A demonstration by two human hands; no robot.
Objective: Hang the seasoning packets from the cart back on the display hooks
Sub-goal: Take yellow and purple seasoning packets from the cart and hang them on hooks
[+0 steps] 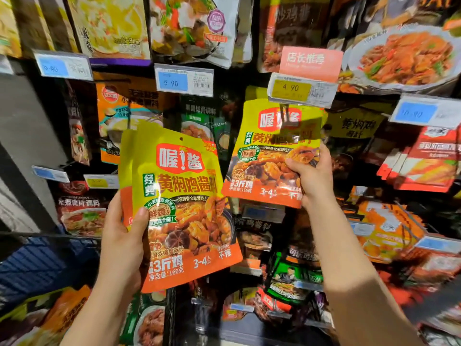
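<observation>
**Shelf wall, packet at the hook**

Crowded display hooks fill my view. My right hand [311,176] pinches one seasoning packet [274,156] just under the yellow price tag [290,89]; my left hand [122,243] grips spare packets [182,208]. I'd level it, then thread its hole squarely onto the hook

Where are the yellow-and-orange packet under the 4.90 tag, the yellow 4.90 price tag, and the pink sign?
Yellow-and-orange plastic packet [272,156]: head view, its printed front.
Yellow 4.90 price tag [290,89]: head view, its printed number.
Pink rectangular sign [310,61]: head view, its centre.
</observation>
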